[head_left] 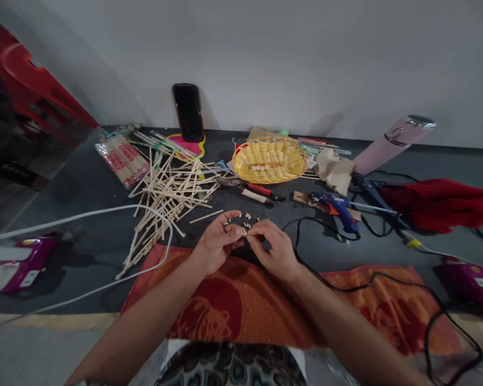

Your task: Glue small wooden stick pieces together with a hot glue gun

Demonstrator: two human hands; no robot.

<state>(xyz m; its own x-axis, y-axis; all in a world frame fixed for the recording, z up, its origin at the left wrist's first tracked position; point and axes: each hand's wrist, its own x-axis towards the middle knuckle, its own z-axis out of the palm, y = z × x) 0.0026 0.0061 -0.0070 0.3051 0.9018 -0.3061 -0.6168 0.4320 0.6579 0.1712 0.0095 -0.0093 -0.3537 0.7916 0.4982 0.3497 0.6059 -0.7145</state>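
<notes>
My left hand (220, 239) and my right hand (274, 247) meet over the front of the dark table. Between their fingertips is a small cluster of short cut wooden stick pieces (244, 231). The left thumb and fingers pinch it from one side, the right thumb and index finger from the other. Just beyond the fingers lie several loose short stick pieces (248, 216). One long wooden stick (206, 216) lies by itself left of them. A yellow wicker basket (241, 172) farther back holds a row of small pale pieces (260, 168).
A heap of wooden sticks (173, 187) lies at left, pliers (231, 183) in the middle. A blue glue gun (340, 209) with a black cord rests at right. A phone (188, 112) and a pink flask (390, 142) stand behind. An orange towel (257, 300) covers the front edge.
</notes>
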